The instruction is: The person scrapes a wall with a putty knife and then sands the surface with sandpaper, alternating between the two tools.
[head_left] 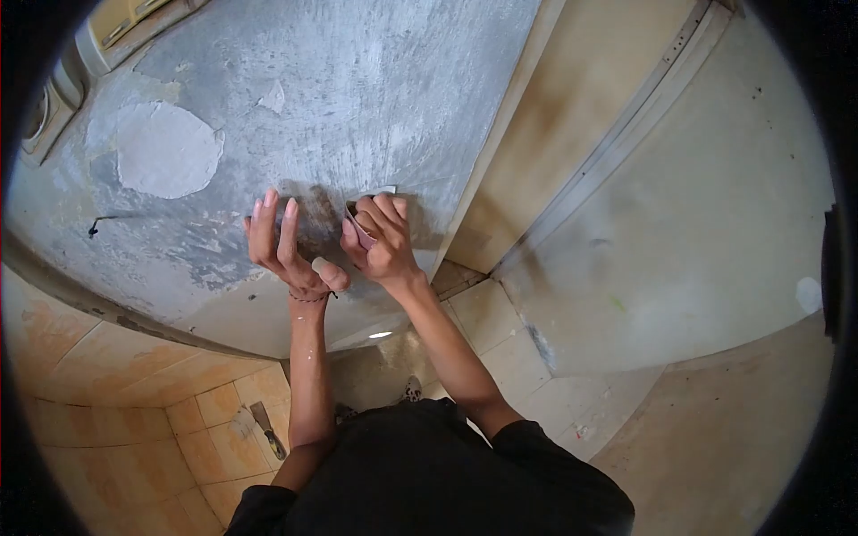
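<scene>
A worn wall surface [357, 98] shows grey-blue patches and rough, peeling areas. My left hand [290, 246] is raised close to it with the fingers apart and nothing held. To its right, my right hand [380, 237] has its fingers curled round a folded piece of sandpaper [365, 234], whose reddish-brown side shows between thumb and fingers. A pale edge of the piece shows above the knuckles. Dark brownish marks lie on the wall between the two hands. A large white patch [170, 149] is on the wall at the upper left.
A putty knife [267, 430] lies on the orange tiles at the lower left. Electrical fittings [55, 112] sit on the wall at the upper left, above a small protruding wire [94, 227]. A door frame [617, 134] stands to the right.
</scene>
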Demonstrator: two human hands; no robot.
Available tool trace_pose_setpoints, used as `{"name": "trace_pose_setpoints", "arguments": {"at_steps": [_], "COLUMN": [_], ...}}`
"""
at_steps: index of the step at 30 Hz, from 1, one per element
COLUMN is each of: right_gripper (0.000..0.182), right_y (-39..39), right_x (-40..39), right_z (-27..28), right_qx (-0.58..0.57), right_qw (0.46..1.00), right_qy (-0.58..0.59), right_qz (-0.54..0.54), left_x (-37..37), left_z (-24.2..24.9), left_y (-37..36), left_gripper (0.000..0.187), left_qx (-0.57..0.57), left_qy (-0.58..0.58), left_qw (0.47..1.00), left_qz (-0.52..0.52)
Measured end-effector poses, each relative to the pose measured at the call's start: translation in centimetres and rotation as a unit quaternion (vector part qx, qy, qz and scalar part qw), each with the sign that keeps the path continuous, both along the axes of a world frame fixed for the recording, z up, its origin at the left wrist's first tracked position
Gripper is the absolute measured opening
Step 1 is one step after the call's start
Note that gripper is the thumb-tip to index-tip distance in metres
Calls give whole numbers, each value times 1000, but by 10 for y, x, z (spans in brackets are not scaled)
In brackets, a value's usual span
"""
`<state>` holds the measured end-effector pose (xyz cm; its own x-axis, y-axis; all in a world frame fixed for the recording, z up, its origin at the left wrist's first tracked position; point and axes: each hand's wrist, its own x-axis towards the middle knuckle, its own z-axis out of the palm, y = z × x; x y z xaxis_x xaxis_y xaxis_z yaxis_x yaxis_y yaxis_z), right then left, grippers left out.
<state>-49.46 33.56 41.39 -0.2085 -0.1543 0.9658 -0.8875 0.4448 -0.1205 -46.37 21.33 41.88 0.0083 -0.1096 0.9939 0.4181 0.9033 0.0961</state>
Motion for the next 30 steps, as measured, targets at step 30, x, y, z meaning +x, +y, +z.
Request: {"name": "trace_pose_setpoints", "arguments": {"at_steps": [30], "right_gripper": [10], "right_y": [-46], "right_x": [22], "right_z": [-36], "right_qx": [-226], "right_qw": [964], "right_qy": [-139], "right_qz": [12], "left_x": [12], "left_z": [-2], "left_y": [-12], "left_gripper": [50], "left_qx": [-24], "left_qy": [-4], "left_qw": [996], "left_qz": [-84]}}
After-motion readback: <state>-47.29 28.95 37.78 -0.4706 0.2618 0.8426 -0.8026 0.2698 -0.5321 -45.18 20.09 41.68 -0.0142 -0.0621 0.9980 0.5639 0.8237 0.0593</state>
